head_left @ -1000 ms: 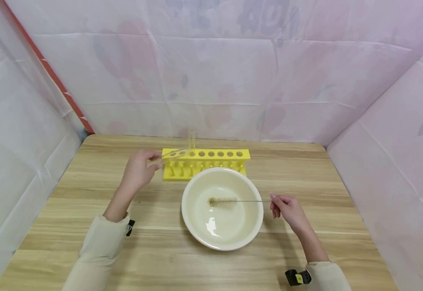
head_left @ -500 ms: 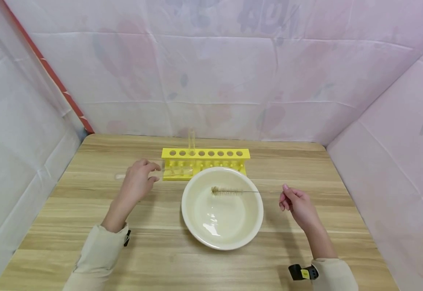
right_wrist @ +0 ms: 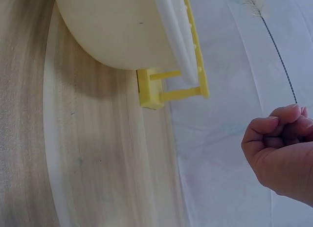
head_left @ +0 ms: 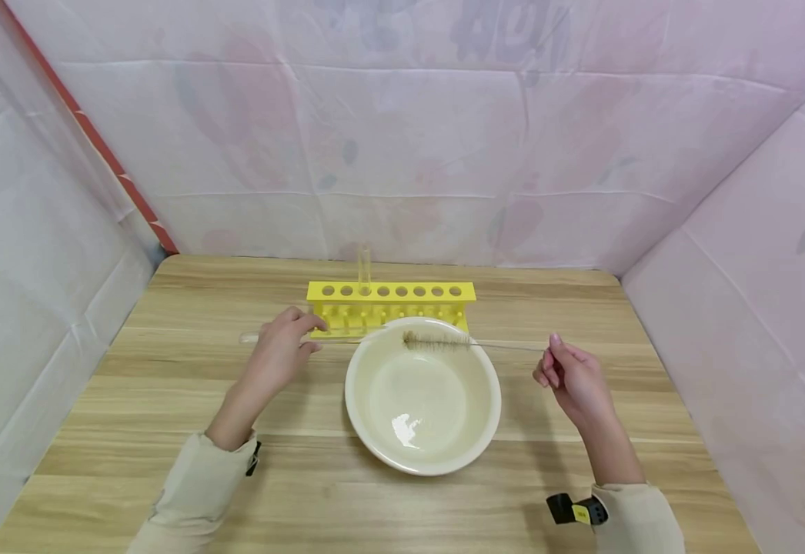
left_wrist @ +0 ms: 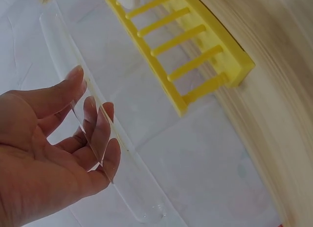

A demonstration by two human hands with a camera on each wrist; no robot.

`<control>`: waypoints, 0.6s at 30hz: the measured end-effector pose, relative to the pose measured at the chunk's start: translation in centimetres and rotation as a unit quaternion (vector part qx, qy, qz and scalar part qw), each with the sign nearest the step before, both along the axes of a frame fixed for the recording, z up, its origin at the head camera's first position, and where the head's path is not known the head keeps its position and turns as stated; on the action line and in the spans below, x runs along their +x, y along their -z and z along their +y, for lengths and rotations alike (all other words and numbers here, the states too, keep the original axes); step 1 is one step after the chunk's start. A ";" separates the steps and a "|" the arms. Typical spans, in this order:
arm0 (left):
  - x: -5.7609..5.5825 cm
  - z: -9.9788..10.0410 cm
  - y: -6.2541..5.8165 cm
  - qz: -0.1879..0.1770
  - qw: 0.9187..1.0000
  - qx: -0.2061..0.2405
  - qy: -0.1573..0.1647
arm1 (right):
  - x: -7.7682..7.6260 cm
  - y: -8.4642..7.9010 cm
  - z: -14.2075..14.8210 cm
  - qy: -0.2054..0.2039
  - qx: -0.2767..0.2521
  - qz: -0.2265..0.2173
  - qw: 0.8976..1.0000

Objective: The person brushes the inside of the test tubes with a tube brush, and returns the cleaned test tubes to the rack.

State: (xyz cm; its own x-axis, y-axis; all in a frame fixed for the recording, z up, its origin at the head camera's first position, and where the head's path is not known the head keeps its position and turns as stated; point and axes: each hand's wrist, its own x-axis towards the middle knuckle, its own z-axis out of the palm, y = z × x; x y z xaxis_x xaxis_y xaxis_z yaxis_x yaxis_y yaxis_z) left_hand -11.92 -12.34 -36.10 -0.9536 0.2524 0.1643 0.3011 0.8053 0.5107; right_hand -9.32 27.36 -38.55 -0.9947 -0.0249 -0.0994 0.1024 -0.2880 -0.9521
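My left hand (head_left: 281, 348) grips a clear glass test tube (left_wrist: 132, 173) between thumb and curled fingers. In the head view the tube lies nearly level, its open end pointing right over the bowl's rim and its rounded end showing left of the hand. My right hand (head_left: 577, 378) pinches the thin twisted wire handle of a test tube brush (head_left: 437, 341). The brush's tan bristles hang above the far part of a cream bowl (head_left: 419, 450), pointing left toward the tube's mouth. In the right wrist view the wire (right_wrist: 281, 58) runs up from the fingertips (right_wrist: 292, 109).
Behind the bowl stands a yellow test tube rack (head_left: 392, 292) with a row of holes and pegs. Another clear test tube (head_left: 365, 271) is upright in one hole. The wooden table (head_left: 292, 492) is walled by pale printed cloth (head_left: 402, 138) at back and sides.
The left hand has turned the test tube from tilted to nearly level and shifted slightly right and nearer. The right hand has lifted the brush up and back, away from the bowl's middle.
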 end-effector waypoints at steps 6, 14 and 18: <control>0.0 0.8 0.0 -0.011 1.000 -0.006 0.010 | -0.1 -0.2 -0.4 -0.002 0.000 0.003 1.000; 0.1 1.3 0.0 -0.006 1.000 -0.009 0.018 | -0.2 -0.1 -0.6 -0.012 0.009 0.005 1.000; 0.1 1.3 0.0 -0.011 1.000 -0.010 0.020 | -0.3 -0.1 -0.7 -0.014 0.012 0.004 1.000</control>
State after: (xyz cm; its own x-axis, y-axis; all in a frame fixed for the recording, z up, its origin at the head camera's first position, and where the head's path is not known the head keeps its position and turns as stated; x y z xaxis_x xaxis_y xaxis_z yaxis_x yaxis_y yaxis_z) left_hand -11.80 -11.01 -36.11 -0.9461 0.2928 0.1384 0.3218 0.8027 0.5021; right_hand -9.59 26.69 -38.44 -0.9945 -0.0506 -0.0918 0.1019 -0.2616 -0.9598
